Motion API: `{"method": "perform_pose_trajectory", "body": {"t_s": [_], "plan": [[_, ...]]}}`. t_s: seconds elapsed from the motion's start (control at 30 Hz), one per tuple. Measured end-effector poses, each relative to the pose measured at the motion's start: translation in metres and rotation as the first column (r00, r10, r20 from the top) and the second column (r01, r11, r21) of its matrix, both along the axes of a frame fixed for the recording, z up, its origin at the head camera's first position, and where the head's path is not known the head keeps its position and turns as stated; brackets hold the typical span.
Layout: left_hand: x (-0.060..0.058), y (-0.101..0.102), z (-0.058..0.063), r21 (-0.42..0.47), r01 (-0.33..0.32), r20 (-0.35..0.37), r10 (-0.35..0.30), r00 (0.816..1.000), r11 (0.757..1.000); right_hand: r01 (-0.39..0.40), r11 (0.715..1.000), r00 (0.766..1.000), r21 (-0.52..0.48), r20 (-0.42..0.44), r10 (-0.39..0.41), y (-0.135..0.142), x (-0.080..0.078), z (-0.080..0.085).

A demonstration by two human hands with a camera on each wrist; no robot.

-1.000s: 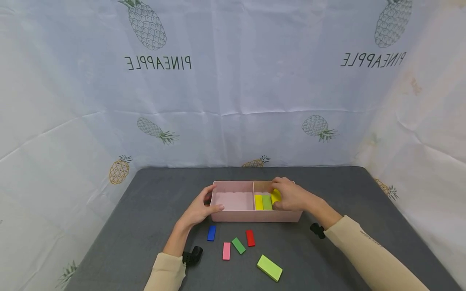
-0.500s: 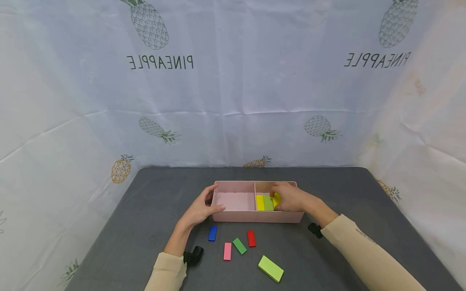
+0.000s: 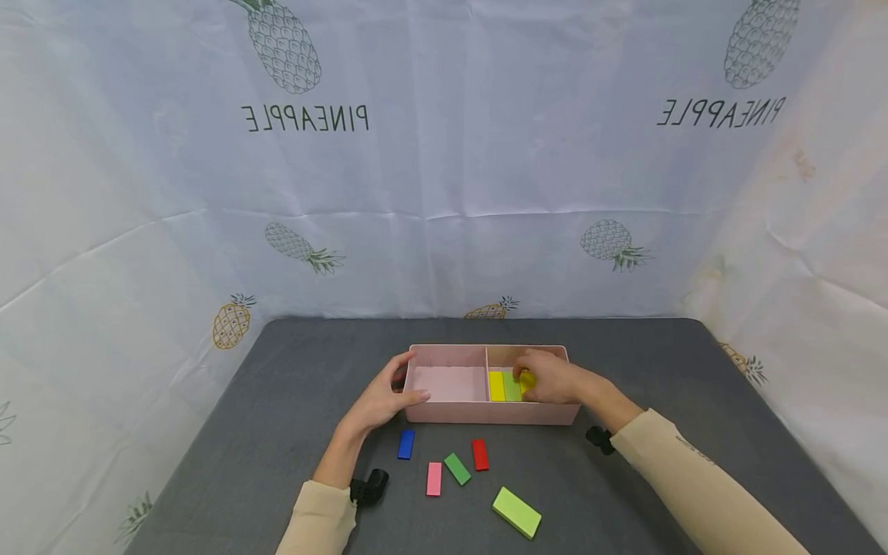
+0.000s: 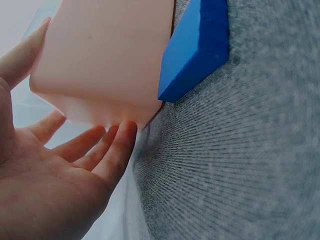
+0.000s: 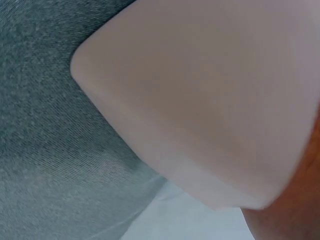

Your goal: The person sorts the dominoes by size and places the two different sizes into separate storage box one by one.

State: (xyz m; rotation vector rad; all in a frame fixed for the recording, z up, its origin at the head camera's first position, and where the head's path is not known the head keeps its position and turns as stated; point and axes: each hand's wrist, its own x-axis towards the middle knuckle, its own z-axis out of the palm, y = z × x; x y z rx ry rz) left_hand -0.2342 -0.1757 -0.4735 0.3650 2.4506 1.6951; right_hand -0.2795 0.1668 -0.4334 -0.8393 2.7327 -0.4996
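A pink two-compartment box stands on the table. My left hand grips its left end, thumb at the front rim; in the left wrist view the fingers lie along the end wall. Inside the right compartment, a yellow block and a light green block lie side by side. My right hand reaches in there and pinches another yellow block, partly hidden by the fingers, right beside the green one. The right wrist view shows mostly the box's outer wall.
On the dark grey table, in front of the box, lie a blue block, a pink block, a green block and a red block. A larger lime-green block is nearer the front. Behind hangs a pineapple-print cloth.
My right hand has lowered the yellow block further into the right compartment, beside the green one. The left hand keeps its hold on the box. The head view has shifted slightly.
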Motion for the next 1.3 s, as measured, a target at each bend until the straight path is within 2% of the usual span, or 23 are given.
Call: {"method": "perform_pose_trajectory", "body": {"t_s": [0.33,0.57,0.8,1.0,1.3], "plan": [[0.004,0.001,0.005,0.002,-0.007,-0.003,0.007,1.000,1.000,0.061,0.998,0.997,0.006,-0.044,-0.060,0.001,0.012,0.022],[0.000,-0.001,-0.001,-0.002,-0.006,-0.005,0.006,1.000,1.000,0.020,1.000,0.991,0.014,-0.133,-0.018,0.002,0.022,0.036],[-0.001,0.000,0.000,-0.012,-0.008,-0.001,0.008,1.000,1.000,0.030,0.999,0.985,-0.020,-0.172,-0.033,0.003,0.038,0.048],[-0.001,0.001,0.001,-0.013,-0.009,0.002,0.009,1.000,1.000,0.007,0.999,0.976,-0.032,-0.216,-0.014,0.005,0.051,0.053],[0.000,0.001,0.001,-0.010,-0.010,0.004,0.010,1.000,1.000,-0.038,0.998,0.968,-0.059,-0.250,0.022,0.008,0.067,0.051]]}}
